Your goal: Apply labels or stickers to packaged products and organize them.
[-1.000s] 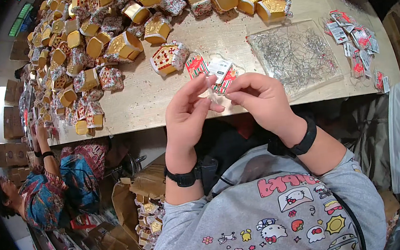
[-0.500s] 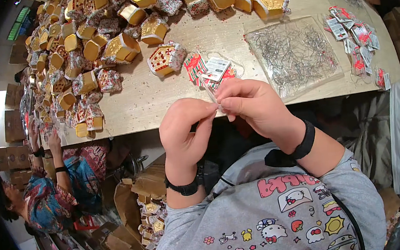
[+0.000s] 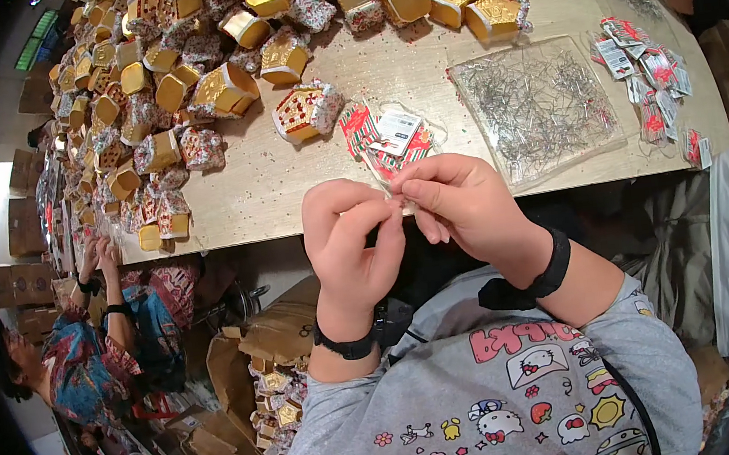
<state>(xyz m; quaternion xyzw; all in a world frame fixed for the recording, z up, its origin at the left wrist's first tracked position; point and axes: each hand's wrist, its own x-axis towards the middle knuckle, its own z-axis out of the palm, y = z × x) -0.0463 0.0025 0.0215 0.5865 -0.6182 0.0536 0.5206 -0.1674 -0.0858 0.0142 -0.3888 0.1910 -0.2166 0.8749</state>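
Note:
Both hands meet fingertip to fingertip just above the table's front edge. My left hand [image 3: 350, 238] is closed in a pinch, and my right hand [image 3: 460, 204] pinches right beside it. A thin whitish string [image 3: 379, 171] runs from the tags into the fingertips; its end is hidden by them. Just beyond lie red-and-green striped tags [image 3: 358, 129] and a white printed tag [image 3: 396, 130] with loose string loops. To their left sits a small gold house ornament [image 3: 306, 112] with red dots and a white speckled edge.
Gold house ornaments [image 3: 226, 89] pile up on the left and far side. A shallow clear tray [image 3: 545, 166] of thin wire hooks stands right of the tags. More tags [image 3: 659, 68] lie at the right edge. A co-worker [image 3: 97, 344] sits at left, near a carton [image 3: 289, 311] of ornaments.
My left hand has turned more upright and shifted slightly right, its fingers curling. My right hand has dipped a little, still pinching. The co-worker's hands have come together.

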